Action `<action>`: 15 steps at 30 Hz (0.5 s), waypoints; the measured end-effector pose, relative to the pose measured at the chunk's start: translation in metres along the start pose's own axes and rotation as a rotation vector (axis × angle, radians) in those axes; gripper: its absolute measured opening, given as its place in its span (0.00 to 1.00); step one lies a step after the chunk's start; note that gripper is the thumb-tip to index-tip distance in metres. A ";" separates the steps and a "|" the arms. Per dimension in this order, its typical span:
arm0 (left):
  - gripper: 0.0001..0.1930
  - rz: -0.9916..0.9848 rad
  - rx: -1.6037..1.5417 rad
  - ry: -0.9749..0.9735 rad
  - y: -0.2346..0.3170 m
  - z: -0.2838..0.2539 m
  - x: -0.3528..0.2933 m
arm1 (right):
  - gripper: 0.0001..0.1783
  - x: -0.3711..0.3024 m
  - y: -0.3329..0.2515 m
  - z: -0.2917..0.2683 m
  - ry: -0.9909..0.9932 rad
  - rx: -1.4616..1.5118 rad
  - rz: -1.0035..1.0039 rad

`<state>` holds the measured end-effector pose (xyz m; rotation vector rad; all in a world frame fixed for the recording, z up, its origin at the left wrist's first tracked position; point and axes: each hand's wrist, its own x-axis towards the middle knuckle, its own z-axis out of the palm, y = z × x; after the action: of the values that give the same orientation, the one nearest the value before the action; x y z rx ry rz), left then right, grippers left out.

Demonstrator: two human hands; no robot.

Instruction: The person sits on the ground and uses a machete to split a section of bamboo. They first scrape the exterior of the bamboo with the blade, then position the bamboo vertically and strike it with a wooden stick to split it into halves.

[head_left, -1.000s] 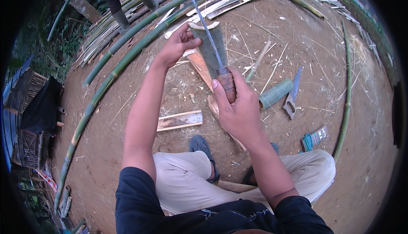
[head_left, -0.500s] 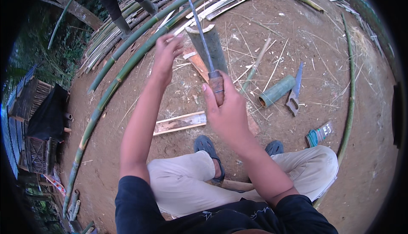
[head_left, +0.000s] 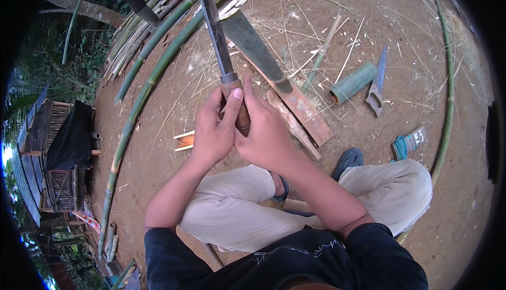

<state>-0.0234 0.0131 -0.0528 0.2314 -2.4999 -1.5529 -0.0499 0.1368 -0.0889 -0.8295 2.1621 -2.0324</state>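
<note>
I hold a machete [head_left: 214, 34] upright in front of me, its long dark blade slanting up and slightly left. My left hand [head_left: 213, 134] closes round the wooden handle, thumb lying along its front. Against the handle's other side, my right hand [head_left: 263, 132] grips too, one finger pointing up; its other fingers are partly hidden. Just past my hands, a half-split green bamboo piece [head_left: 253, 45] rests by a reddish wooden board [head_left: 310, 115]. A short split bamboo trough [head_left: 184, 141] shows beside my left wrist, mostly covered by it.
To the right lie a green bamboo tube [head_left: 353, 83], a handsaw [head_left: 377, 87] and a small bag with teal cord [head_left: 408, 143]. Long bamboo poles [head_left: 153, 81] curve along the left. Shavings litter the dirt ground. Another person's boots [head_left: 149, 16] stand at the upper left.
My left hand, raised and apart before, has come down onto the machete's handle beside my right hand. The machete has shifted left, and the view has turned a little.
</note>
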 end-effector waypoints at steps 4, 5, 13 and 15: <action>0.14 -0.053 -0.094 0.004 -0.013 -0.009 0.006 | 0.29 0.000 0.031 -0.025 0.024 0.185 0.048; 0.14 -0.054 -0.163 0.006 -0.015 -0.010 0.009 | 0.25 0.007 0.037 -0.032 0.140 0.116 0.148; 0.12 -0.061 -0.044 0.040 0.005 -0.012 -0.001 | 0.19 0.005 0.178 -0.045 0.116 -0.600 0.305; 0.12 -0.047 0.036 0.074 0.006 -0.013 -0.005 | 0.19 -0.033 0.221 -0.029 -0.060 -0.692 0.412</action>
<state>-0.0158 0.0054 -0.0422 0.3482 -2.4836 -1.4893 -0.1077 0.1734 -0.3034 -0.4051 2.7362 -1.0592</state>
